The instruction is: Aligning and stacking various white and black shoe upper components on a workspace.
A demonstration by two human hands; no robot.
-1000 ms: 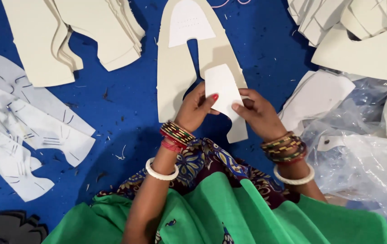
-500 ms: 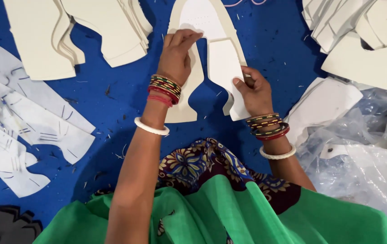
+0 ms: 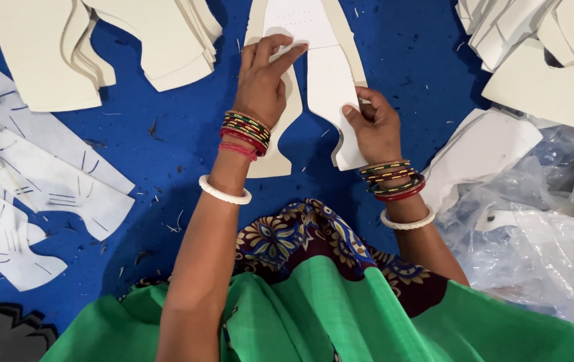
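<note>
My left grip (image 3: 263, 77) rests on the small cut piece (image 3: 327, 87), and this piece lies on the large forked piece (image 3: 280, 144) in the middle of the table (image 3: 166, 134). My right grip (image 3: 371, 121) pinches the small piece at its right edge. Far left — a stack of cut sheets (image 3: 99, 47). Below this stack, near the left edge, lie the marked pieces (image 3: 39, 174), side by side. Far right is another stack (image 3: 542, 60); in front of it — the plastic bags (image 3: 542, 234), with one flat piece (image 3: 481, 151) partly on them.
</note>
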